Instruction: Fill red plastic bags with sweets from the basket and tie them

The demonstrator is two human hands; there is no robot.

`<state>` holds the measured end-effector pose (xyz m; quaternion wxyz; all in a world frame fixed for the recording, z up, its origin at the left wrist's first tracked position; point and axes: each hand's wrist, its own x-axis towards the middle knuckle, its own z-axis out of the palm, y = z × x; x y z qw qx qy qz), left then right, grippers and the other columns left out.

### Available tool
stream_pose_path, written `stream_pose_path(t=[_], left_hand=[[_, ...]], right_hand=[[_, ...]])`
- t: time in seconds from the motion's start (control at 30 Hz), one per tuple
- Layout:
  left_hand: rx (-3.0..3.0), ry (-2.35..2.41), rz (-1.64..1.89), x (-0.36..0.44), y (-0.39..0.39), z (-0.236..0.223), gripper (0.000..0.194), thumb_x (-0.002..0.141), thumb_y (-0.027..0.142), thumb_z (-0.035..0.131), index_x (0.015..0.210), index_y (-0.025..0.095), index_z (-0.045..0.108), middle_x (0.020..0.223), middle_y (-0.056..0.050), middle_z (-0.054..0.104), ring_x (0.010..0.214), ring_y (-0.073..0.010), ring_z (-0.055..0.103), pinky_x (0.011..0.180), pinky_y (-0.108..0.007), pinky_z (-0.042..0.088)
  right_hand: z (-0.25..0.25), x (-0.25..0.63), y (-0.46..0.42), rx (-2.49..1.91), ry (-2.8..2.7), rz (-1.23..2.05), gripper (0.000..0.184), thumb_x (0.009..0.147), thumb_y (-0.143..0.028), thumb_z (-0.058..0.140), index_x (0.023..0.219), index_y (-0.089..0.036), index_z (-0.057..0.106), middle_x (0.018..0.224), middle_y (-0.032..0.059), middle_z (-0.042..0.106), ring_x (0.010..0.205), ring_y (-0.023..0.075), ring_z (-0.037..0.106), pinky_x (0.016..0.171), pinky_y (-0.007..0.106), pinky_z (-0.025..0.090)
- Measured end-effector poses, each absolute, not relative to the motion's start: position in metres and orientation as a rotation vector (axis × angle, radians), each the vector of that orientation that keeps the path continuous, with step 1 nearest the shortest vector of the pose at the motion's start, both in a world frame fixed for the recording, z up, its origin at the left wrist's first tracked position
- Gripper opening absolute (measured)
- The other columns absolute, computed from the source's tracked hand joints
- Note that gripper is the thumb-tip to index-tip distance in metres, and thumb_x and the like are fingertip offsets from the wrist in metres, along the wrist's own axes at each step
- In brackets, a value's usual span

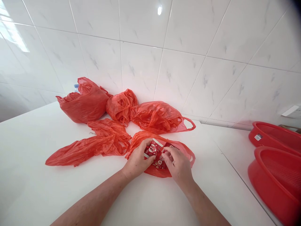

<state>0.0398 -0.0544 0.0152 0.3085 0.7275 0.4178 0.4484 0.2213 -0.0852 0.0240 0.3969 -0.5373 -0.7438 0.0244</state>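
Observation:
Close in front of me, a thin red plastic bag [185, 149] lies spread open on the white table. Small red packets [160, 164] with white print and flower patterns are inside it. My left hand [135, 160] grips one red printed packet [152, 148] at its left side, thumb across the near edge. At the right, my right hand [180, 165] has its thumb and fingers closed together on another red packet [166, 154], mostly covered by the fingers. Both hands are over the bag's opening.
Crumpled red plastic bags [87, 146] lie at left, and a full red bag [84, 105] stands farther back. Two more bunched bags, one [121, 106] and another [157, 116], sit along the tiled wall [141, 56]. Red plastic baskets [265, 175] stand at right.

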Motion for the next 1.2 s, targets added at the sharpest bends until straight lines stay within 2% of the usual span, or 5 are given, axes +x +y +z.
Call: stream_pose_path(t=[0.17,0.3,0.4,0.73,1.2], left_hand=[[1.817,1.005,1.107,0.042,-0.061,0.018,0.064,0.072,0.009,0.058,0.129,0.029,0.037,0.107,-0.001,0.06,0.1,-0.0171,0.058,0.087,-0.033,0.049],[1.802,0.925,1.057,0.043,-0.062,0.018,0.064,0.072,0.006,0.055,0.129,0.03,0.037,0.111,-0.001,0.06,0.096,-0.0161,0.059,0.083,-0.031,0.051],[1.719,0.945,1.061,0.044,-0.061,0.016,0.067,0.072,0.01,0.06,0.13,0.031,0.036,0.112,-0.002,0.058,0.087,-0.0154,0.06,0.078,-0.031,0.052],[1.632,1.0,1.081,0.044,-0.058,0.014,0.05,0.072,0.021,0.066,0.119,0.025,0.05,0.092,0.0,0.061,0.077,-0.0141,0.056,0.074,-0.028,0.049],[1.777,1.109,1.005,0.045,-0.066,0.021,0.055,0.072,0.028,0.067,0.124,0.026,0.048,0.081,0.003,0.064,0.066,-0.0129,0.054,0.064,-0.025,0.046]], right_hand=[[0.021,0.218,-0.088,-1.424,-1.809,0.295,0.044,0.089,-0.039,0.046,0.128,-0.019,0.044,0.092,0.006,0.064,0.08,0.0194,0.06,0.066,0.03,0.049],[0.02,0.218,-0.087,-1.435,-1.806,0.43,0.022,0.088,-0.04,0.046,0.09,-0.021,0.056,0.072,-0.0002,0.056,0.058,0.0131,0.049,0.053,0.025,0.041],[0.019,0.218,-0.085,-1.409,-1.782,0.508,0.03,0.087,-0.04,0.048,0.065,-0.021,0.041,0.057,-0.0043,0.041,0.051,0.0099,0.035,0.047,0.022,0.031],[0.016,0.218,-0.083,-1.365,-1.811,0.531,0.035,0.085,-0.037,0.051,0.062,-0.02,0.031,0.057,-0.0053,0.034,0.052,0.009,0.03,0.047,0.022,0.026],[0.022,0.218,-0.086,-1.285,-1.72,0.611,0.023,0.089,-0.036,0.045,0.073,-0.02,0.049,0.065,-0.0021,0.048,0.059,0.0119,0.042,0.054,0.024,0.036]])
